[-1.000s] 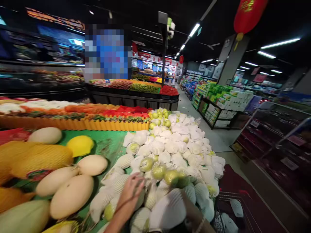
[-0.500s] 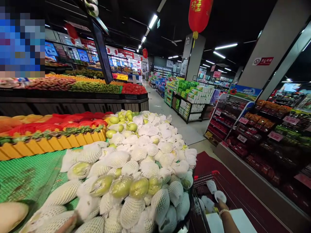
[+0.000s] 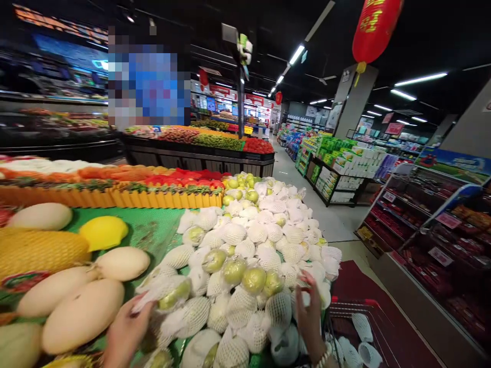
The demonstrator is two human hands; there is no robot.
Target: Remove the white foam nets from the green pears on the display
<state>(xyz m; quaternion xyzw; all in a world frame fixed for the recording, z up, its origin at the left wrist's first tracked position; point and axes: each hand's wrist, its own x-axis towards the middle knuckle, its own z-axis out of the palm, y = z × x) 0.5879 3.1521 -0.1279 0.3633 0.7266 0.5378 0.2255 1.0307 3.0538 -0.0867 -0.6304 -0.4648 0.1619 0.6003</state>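
A heap of yellow-green, pear-like fruits in white foam net sleeves (image 3: 241, 306) covers the display's near right part. My left hand (image 3: 128, 329), at the lower left, is closed on the white wrapping of a sleeved fruit (image 3: 174, 295), whose yellow-green skin shows partly. My right hand (image 3: 310, 312), with a beaded bracelet at the wrist, hovers over the right edge of the heap. Its fingers are apart and nothing shows in them. Beside it stands a wire shopping cart (image 3: 355, 302) with several foam net sleeves (image 3: 362, 327) inside.
Large pale melons (image 3: 86, 314) and a yellow one (image 3: 103, 232) lie on green matting to the left. A yellow scalloped divider (image 3: 169, 199) runs behind them. Packaged goods fill a shelf rack (image 3: 399, 204) on the right. A person, blurred out, is at the back left.
The view has swung left. My right hand has come out of the cart, without the foam sleeve, to the fruit heap. My left hand now grips a sleeved fruit's wrapping.
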